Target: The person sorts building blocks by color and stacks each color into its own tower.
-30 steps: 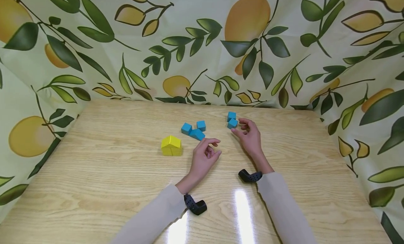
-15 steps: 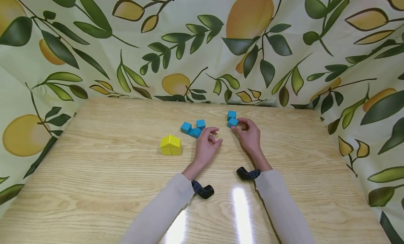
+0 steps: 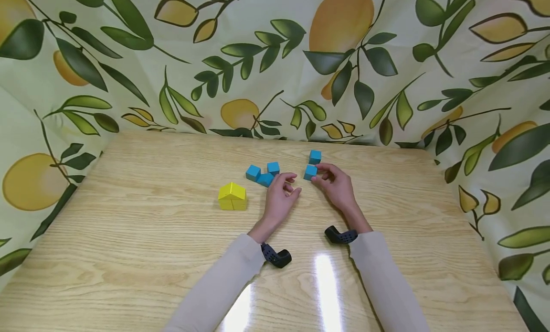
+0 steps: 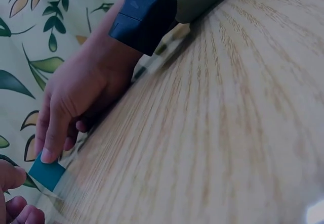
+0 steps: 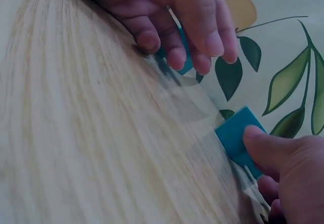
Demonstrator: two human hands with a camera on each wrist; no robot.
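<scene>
In the head view, my right hand (image 3: 337, 187) pinches a small blue cube (image 3: 311, 172) between thumb and fingers. The right wrist view shows the thumb pressed on this cube (image 5: 235, 133). Just behind it stands a second blue cube (image 3: 315, 156), apart from it. My left hand (image 3: 280, 198) hovers or rests with loosely bent fingers beside a blue wedge-shaped block (image 3: 265, 180), partly covering it; I cannot tell whether they touch. Two more blue cubes lie by the wedge, a left cube (image 3: 253, 173) and a back cube (image 3: 273, 168).
A small house shape of yellow blocks (image 3: 232, 197) stands left of my left hand. The wooden table (image 3: 150, 236) meets a fabric backdrop (image 3: 266, 98) with fruit and leaf print at its back and sides. Each wrist wears a black camera, such as the left one (image 3: 276, 256).
My left hand moved forward toward the blue wedge, then stayed there. My right hand closed on the front blue cube and drew it slightly left and nearer, away from the cube behind.
</scene>
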